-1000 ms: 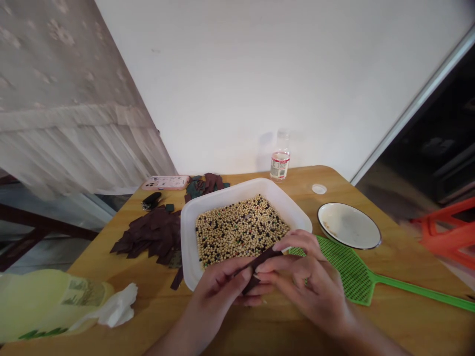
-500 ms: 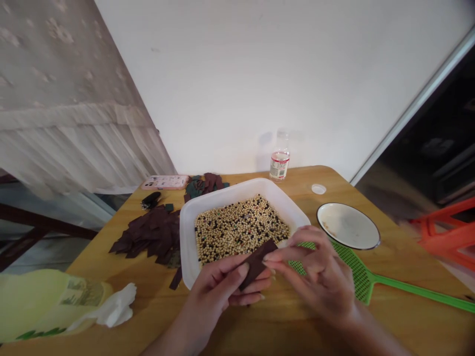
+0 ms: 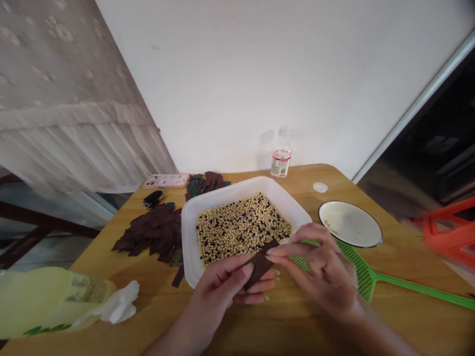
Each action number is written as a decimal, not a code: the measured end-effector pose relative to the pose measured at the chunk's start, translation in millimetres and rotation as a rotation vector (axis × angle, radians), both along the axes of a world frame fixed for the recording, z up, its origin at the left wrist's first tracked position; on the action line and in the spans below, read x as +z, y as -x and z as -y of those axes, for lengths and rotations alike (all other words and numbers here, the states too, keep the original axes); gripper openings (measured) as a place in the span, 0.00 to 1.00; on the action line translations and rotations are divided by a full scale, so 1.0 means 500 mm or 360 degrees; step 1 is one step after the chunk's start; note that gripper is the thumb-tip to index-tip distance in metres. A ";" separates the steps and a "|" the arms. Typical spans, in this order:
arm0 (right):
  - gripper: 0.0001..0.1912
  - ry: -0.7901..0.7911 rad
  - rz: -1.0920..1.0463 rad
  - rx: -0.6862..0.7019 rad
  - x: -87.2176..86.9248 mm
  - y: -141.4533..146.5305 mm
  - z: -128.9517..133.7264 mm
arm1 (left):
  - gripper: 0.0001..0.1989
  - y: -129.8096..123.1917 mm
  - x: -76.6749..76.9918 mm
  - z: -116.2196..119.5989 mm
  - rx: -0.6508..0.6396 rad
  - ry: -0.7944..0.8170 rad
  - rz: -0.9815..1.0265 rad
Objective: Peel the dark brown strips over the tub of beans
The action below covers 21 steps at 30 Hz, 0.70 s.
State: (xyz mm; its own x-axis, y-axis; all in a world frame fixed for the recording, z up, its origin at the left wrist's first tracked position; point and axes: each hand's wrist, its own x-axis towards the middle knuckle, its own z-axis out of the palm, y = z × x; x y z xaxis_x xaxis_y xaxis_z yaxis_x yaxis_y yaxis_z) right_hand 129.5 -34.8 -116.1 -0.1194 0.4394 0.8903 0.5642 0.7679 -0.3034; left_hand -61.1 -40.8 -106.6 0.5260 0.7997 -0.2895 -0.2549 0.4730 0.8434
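Observation:
A small dark brown strip [image 3: 260,266] is between my two hands, over the near edge of a white tub [image 3: 190,247]. My left hand [image 3: 226,287] holds its lower part, with the thumb on top and the fingers beneath. The fingertips of my right hand [image 3: 319,267] pinch the strip's upper right edge. Many small beige beads [image 3: 237,225] mixed with black and a few coloured ones lie in the tub. Left of the tub is a pile of dark brown strips [image 3: 152,230].
Behind stand a clear bottle [image 3: 281,160], a white cap [image 3: 320,187] and a pink phone [image 3: 166,181]. To the right are a white plate [image 3: 351,223] and a green fly swatter [image 3: 419,284]. A yellow-green bottle [image 3: 48,301] and tissue [image 3: 120,302] are front left.
The view has shifted slightly, so most things appear a little further right. Both hands keep their hold on the brown strip.

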 end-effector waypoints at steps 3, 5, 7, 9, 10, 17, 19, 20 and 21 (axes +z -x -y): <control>0.13 0.0010 -0.0007 0.0071 0.000 0.001 0.000 | 0.12 0.001 -0.003 0.000 -0.0018 -0.0011 0.0010; 0.13 0.0028 -0.0010 0.0086 0.001 0.005 0.000 | 0.11 0.002 -0.003 -0.001 -0.0019 -0.0024 0.0006; 0.15 0.0044 -0.0085 0.0007 0.003 0.010 0.000 | 0.12 0.001 -0.002 -0.001 -0.0043 -0.0041 -0.0020; 0.17 0.0073 -0.0137 -0.0033 0.003 0.013 0.000 | 0.13 -0.001 -0.001 -0.001 -0.0067 -0.0049 -0.0041; 0.17 0.0087 -0.0133 -0.0014 0.003 0.014 0.000 | 0.12 -0.002 0.000 -0.001 -0.0074 -0.0051 -0.0048; 0.11 0.0107 -0.0148 -0.0111 0.002 0.012 -0.001 | 0.14 -0.001 -0.002 0.003 -0.0075 -0.0062 -0.0062; 0.12 0.0103 -0.0169 -0.0063 0.002 0.013 -0.002 | 0.13 -0.001 -0.002 0.003 -0.0087 -0.0061 -0.0071; 0.13 0.0106 -0.0166 -0.0040 0.003 0.013 -0.002 | 0.12 -0.002 -0.001 0.002 -0.0091 -0.0058 -0.0073; 0.13 0.0113 -0.0158 -0.0037 0.002 0.013 -0.002 | 0.12 -0.002 -0.001 0.002 -0.0088 -0.0058 -0.0073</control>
